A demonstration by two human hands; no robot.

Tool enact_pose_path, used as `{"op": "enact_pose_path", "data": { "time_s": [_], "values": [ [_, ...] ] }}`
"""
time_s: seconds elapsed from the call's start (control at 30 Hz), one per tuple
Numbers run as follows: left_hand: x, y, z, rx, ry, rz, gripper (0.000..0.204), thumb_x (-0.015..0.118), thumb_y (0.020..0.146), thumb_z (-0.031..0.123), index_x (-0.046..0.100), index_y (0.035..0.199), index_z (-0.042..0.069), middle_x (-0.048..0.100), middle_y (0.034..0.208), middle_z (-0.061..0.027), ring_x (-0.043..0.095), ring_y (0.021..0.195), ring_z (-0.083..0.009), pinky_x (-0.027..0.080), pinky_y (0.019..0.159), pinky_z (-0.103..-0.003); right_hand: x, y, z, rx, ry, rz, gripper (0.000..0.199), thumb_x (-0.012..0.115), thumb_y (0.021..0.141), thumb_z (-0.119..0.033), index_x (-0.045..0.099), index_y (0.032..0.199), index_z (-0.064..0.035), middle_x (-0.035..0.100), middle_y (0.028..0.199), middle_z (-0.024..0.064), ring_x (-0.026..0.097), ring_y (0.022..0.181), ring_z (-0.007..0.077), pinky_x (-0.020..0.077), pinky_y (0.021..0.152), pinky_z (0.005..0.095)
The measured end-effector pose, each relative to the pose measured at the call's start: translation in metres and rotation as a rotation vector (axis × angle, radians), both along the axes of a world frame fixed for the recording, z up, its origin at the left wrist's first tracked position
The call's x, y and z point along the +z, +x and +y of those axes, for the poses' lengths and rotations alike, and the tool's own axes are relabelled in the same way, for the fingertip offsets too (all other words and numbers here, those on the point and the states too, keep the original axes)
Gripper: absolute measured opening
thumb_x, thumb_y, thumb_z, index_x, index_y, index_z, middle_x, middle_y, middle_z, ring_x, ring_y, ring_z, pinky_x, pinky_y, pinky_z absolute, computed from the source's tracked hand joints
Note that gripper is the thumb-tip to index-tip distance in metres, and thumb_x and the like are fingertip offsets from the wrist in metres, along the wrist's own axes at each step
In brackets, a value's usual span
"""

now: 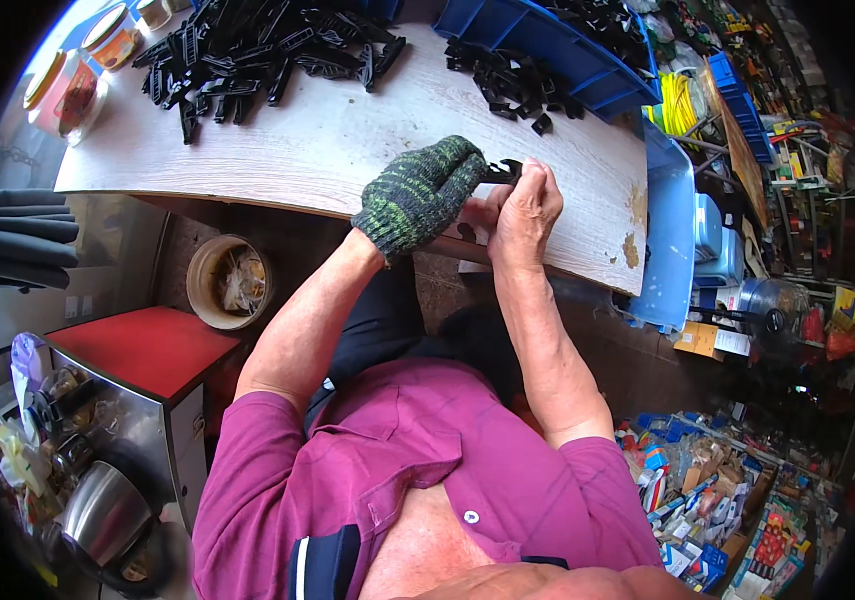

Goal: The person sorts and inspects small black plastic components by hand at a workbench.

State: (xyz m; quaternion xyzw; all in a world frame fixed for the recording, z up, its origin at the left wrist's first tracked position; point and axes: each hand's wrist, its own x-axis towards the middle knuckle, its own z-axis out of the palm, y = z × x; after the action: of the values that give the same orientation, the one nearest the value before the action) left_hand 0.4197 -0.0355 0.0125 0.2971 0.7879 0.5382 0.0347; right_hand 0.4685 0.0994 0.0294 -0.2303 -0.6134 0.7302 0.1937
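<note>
Over the front edge of the pale wood-grain table (348, 150), my two hands meet at a small black plastic part (504, 172). My left hand (426, 190), in a dark green and black knitted glove, is closed around one end of it. The bare fingers of my right hand (528, 210) pinch the other end. Most of the part is hidden by the glove and fingers. A heap of long black plastic pieces (258, 55) lies at the far left of the table. Shorter black clips (513, 80) are piled at the far right.
A blue bin (558, 50) stands behind the clips, and a light blue tub (670, 230) is against the table's right end. Lidded jars (68, 95) stand at the far left. Below are a bucket (230, 282), a red-topped cabinet (148, 350) and a kettle (108, 510).
</note>
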Motion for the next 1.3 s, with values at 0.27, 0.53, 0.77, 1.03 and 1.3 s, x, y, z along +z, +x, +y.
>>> {"op": "enact_pose_path", "data": {
  "time_s": [0.27,0.53,0.77,1.03,1.3],
  "values": [
    [-0.009,0.0,0.004,0.01,0.049,0.174,0.026,0.057,0.099,0.022,0.065,0.114,0.003,0.068,0.106,-0.0173,0.066,0.098,-0.0355,0.052,0.084,-0.04,-0.01,0.0,0.004,-0.013,0.099,0.025,0.026,0.045,0.1,-0.024,0.047,0.08,-0.0072,0.042,0.053,0.0017,0.048,0.042,0.0133,0.0442,0.041,0.0285],
    [0.003,0.018,0.045,0.136,0.133,-0.172,0.032,0.054,0.099,0.025,0.057,0.125,0.006,0.068,0.106,-0.0214,0.066,0.097,-0.0397,0.052,0.083,-0.046,-0.015,0.001,0.013,-0.1,0.201,0.115,0.027,0.052,0.097,-0.017,0.049,0.073,-0.0076,0.045,0.064,-0.0041,0.04,0.058,0.0056,0.0345,0.053,0.0261],
    [0.0,0.021,0.04,0.078,0.086,-0.058,0.033,0.058,0.097,0.03,0.06,0.12,0.007,0.068,0.101,-0.0211,0.066,0.095,-0.0388,0.051,0.08,-0.048,-0.024,-0.005,0.024,-0.064,0.32,0.216,0.024,0.052,0.097,-0.018,0.051,0.074,-0.0098,0.039,0.061,-0.0041,0.039,0.053,0.008,0.0347,0.05,0.028],
    [0.001,-0.106,-0.012,0.645,-0.562,0.704,0.035,0.06,0.088,0.031,0.068,0.114,0.008,0.06,0.122,-0.0181,0.048,0.122,-0.0444,0.036,0.098,-0.063,0.012,-0.018,0.093,-0.391,-0.161,-0.058,0.033,0.051,0.096,-0.034,0.042,0.081,-0.0059,0.03,0.052,0.0038,0.042,0.038,0.0194,0.0576,0.046,0.0509],
    [0.004,-0.097,-0.001,0.477,-0.696,0.741,0.024,0.06,0.085,0.015,0.073,0.104,0.01,0.064,0.116,-0.0138,0.053,0.117,-0.0362,0.039,0.096,-0.062,0.027,-0.018,0.153,-0.601,0.076,-0.207,0.043,0.07,0.086,-0.037,0.058,0.103,0.0007,0.049,0.066,0.01,0.05,0.046,0.0189,0.06,0.046,0.0445]
  ]
}}
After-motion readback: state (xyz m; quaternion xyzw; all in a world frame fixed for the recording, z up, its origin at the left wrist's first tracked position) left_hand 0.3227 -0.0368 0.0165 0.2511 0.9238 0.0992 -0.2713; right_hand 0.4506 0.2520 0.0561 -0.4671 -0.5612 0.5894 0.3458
